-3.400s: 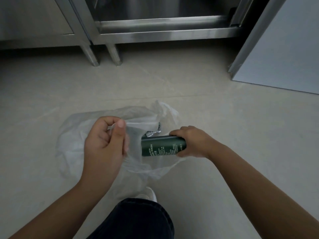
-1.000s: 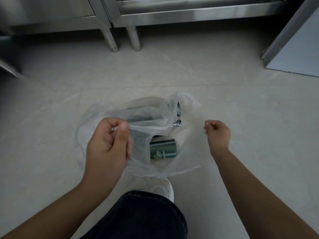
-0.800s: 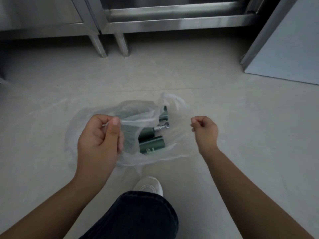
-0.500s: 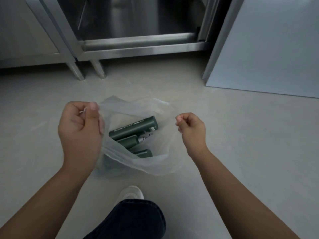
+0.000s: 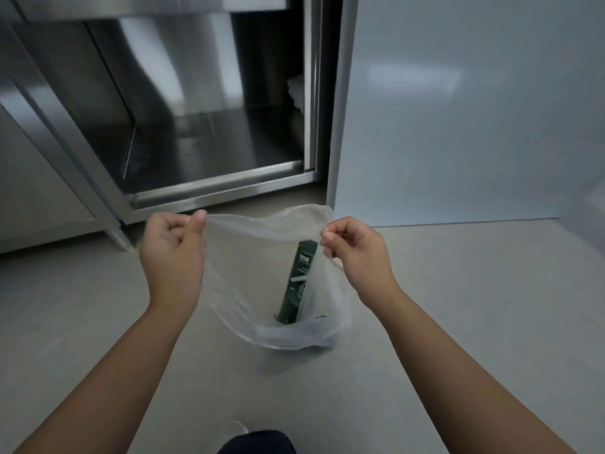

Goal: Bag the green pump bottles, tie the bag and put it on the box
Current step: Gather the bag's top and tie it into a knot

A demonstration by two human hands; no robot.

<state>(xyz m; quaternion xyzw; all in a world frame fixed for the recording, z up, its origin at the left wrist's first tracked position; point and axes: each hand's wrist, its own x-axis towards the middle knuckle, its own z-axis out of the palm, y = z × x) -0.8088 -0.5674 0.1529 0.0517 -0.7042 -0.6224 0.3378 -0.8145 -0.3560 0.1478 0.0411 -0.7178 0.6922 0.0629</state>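
Grey floor (image 5: 458,306), steel cabinet (image 5: 209,194), clear bag (image 5: 248,273)

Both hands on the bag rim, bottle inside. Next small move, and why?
Probably bring the left hand and right hand together to gather the mouth of the clear plastic bag for tying. Each hand pinches the rim, holding the mouth stretched open and untied. A green pump bottle stands inside, and no bottle shows on the floor outside.
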